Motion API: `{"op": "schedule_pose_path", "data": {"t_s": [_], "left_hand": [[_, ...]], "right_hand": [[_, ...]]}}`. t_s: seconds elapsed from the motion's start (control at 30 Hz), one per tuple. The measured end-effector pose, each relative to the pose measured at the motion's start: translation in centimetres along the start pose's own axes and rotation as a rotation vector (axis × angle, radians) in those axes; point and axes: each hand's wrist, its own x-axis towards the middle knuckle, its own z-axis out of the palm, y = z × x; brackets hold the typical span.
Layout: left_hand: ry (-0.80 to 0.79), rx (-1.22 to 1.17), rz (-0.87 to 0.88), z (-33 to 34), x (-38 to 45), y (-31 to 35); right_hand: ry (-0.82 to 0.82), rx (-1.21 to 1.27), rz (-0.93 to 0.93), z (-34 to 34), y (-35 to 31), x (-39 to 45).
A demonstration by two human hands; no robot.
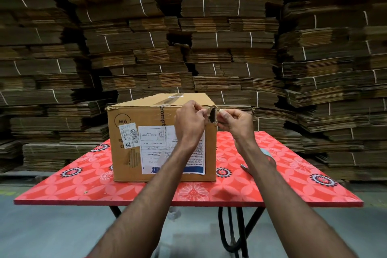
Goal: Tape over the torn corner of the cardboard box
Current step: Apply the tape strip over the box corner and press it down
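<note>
So the brown cardboard box with the white shipping labels is sitting upside down (the label text reads inverted) toward the far side of the red flower-patterned table, and the person is working on its torn upper right front corner, where the cardboard is ragged and a dark gap is showing. The left hand is pinching something at the left side of the tear, and the right hand is pinching at the right side, fingers curled in tight. It looks like a clear strip of tape is being stretched between them across the hole, but it's too see-through to say for sure. A tape roll seems to be lying on the table behind the right forearm, mostly hidden. My guess is they're at the laying-down step: next they'd need to pull the strip flat over the corner and press it onto both faces without wrinkling.
</note>
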Motion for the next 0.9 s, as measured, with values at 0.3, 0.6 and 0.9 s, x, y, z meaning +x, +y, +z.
{"op": "schedule_pose_path", "data": {"t_s": [0.3, 0.6, 0.9], "left_hand": [[0.031, 0.118, 0.075, 0.1, 0.1, -0.7], [0.020, 0.162, 0.059, -1.2, 0.2, -1.7], [-0.084, -0.085, -0.045, -1.0, 1.1, -2.4]], "right_hand": [[-0.019, -0.023, -0.020, 0.4, 1.0, 0.9], [-0.120, 0.339, 0.257, 0.4, 2.5, 2.3], [0.255, -0.430, -0.372, 1.3, 3.6, -1.2]]}}
